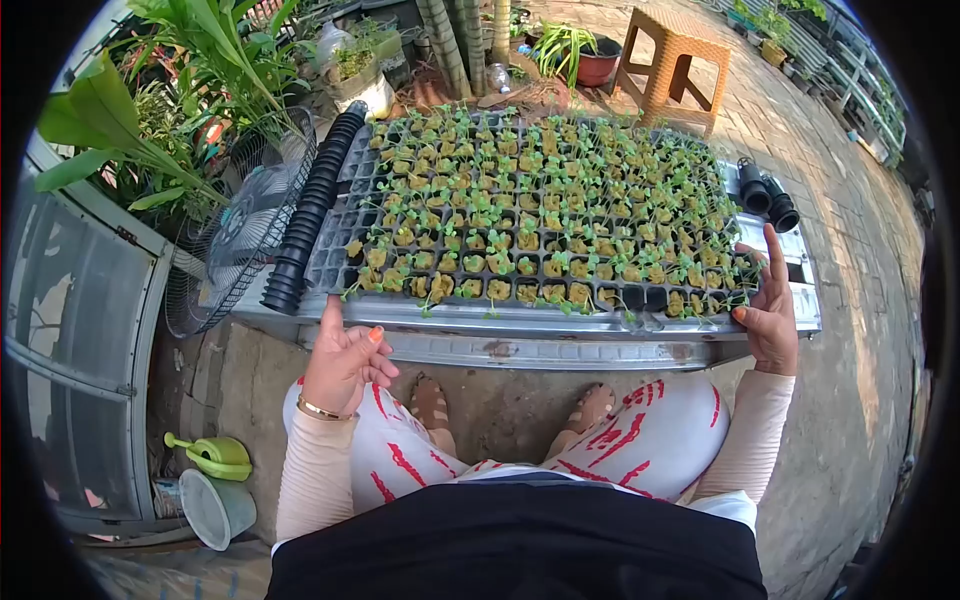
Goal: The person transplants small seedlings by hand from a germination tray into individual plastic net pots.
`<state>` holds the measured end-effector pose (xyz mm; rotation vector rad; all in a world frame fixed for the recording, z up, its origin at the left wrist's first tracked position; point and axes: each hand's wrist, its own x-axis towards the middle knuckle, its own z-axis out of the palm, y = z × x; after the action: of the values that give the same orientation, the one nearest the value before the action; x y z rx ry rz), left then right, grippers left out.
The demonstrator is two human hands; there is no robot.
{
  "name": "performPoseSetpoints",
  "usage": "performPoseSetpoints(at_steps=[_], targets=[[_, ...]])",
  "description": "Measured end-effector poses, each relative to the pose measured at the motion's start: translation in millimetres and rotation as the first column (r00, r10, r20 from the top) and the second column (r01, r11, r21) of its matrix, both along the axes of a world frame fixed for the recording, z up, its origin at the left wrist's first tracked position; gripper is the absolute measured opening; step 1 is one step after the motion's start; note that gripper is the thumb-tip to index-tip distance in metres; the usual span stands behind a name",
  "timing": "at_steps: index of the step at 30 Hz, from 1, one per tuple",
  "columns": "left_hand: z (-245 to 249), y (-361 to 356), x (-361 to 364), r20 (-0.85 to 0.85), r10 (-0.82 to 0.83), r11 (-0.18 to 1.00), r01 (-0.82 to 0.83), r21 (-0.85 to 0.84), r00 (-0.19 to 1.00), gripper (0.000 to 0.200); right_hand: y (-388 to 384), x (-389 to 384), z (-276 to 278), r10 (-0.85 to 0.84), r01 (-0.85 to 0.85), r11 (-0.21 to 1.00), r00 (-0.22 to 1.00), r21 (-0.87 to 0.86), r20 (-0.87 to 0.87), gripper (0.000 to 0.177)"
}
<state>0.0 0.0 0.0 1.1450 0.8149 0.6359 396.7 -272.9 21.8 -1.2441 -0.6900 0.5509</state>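
- Brick paving [850,260] spreads behind our metal bench [500,350]; the seedling tray [545,240] lies flat on it.
- Our left hand [340,368] is partly spread, index finger near the tray's near left corner; our right hand [770,318] is wide at the near right corner. We cannot tell how firmly either touches.
- An uneven push could flex the thin plastic and tip out crumbly brown plugs [440,288].
- A trailing finger could snap the spindly stems.
- A nudge could roll the long, ribbed stack of black pots [312,210] off the bench.
- Square, hard-edged cells frame small, soft leaves.
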Motion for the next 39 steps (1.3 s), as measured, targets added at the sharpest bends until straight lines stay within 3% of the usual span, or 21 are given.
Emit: performPoseSetpoints(at_steps=[2, 9, 11, 17, 21, 23, 24, 25, 26, 27, 30, 31, 33, 34, 38, 39], targets=[[2, 8, -3, 0.005, -0.073, 0.997, 0.073, -0.014, 0.997, 0.096, 2, -4, -5, -0.013, 0.014, 1.0, 1.0, 0.027, -0.007, 0.119], [9, -6, 0, -0.009, -0.157, 0.984, 0.155, -0.092, 0.988, 0.096, -17, 8, 8, -0.112, 0.113, 0.993, 0.993, -0.017, 0.043, 0.12], [11, -11, 3, -0.062, -0.228, 0.972, 0.224, -0.074, 0.972, 0.088, -21, 12, 11, -0.147, 0.151, 0.988, 0.985, -0.037, 0.088, 0.122], [9, -15, 9, -0.086, -0.398, 0.915, 0.389, -0.106, 0.913, 0.095, -34, 32, 3, -0.137, 0.137, 0.991, 0.988, 0.004, 0.073, 0.124], [11, -15, 0, -0.116, -0.395, 0.919, 0.39, -0.064, 0.911, 0.09, -42, 20, 12, -0.055, 0.087, 0.981, 0.982, -0.174, 0.18, 0.118], [13, -15, -8, -0.048, -0.412, 0.91, 0.409, -0.069, 0.91, 0.082, -47, 10, 21, -0.108, 0.17, 0.949, 0.967, -0.266, 0.232, 0.118], [15, -14, -12, -0.045, -0.407, 0.912, 0.404, -0.068, 0.912, 0.082, -58, 9, 31, -0.059, 0.198, 0.906, 0.934, -0.374, 0.352, 0.105], [17, -12, -16, -0.05, -0.408, 0.913, 0.406, -0.043, 0.911, 0.074, -66, 7, 35, -0.053, 0.193, 0.907, 0.934, -0.374, 0.354, 0.105], [18, -11, -21, -0.057, -0.41, 0.912, 0.409, -0.02, 0.91, 0.068, -72, 5, 37, -0.176, 0.371, 0.851, 0.869, -0.373, 0.462, 0.093], [17, -8, -26, -0.057, -0.404, 0.915, 0.404, -0.018, 0.913, 0.068, -72, 3, 41, -0.285, 0.537, 0.77, 0.773, -0.346, 0.566, 0.081], [15, -4, -39, -0.056, -0.334, 0.938, 0.338, 0.076, 0.941, 0.051, -59, -20, 73, -0.365, 0.578, 0.81, 0.629, -0.099, 0.687, 0.049], [15, -3, -41, -0.029, -0.313, 0.942, 0.314, 0.123, 0.949, 0.046, -49, -28, 76, -0.368, 0.582, 0.807, 0.626, -0.098, 0.687, 0.049], [17, 1, -43, 0.001, -0.302, 0.94, 0.298, 0.17, 0.953, 0.041, -26, -49, 84, -0.391, 0.482, 0.873, 0.608, 0.071, 0.691, 0.041], [19, 1, -43, 0.005, -0.267, 0.938, 0.259, 0.229, 0.964, 0.039, 2, -73, 92, -0.408, 0.5, 0.857, 0.517, 0.121, 0.753, 0.031], [43, 6, -44, 0.014, -0.143, 0.927, 0.129, 0.353, 0.99, 0.034, 22, -66, 100, -0.408, 0.433, 0.878, 0.45, 0.206, 0.794, 0.021], [52, 10, -47, 0.002, -0.125, 0.925, 0.116, 0.362, 0.992, 0.034, 20, -54, 97, -0.543, 0.518, 0.807, 0.459, 0.284, 0.704, 0.022]])
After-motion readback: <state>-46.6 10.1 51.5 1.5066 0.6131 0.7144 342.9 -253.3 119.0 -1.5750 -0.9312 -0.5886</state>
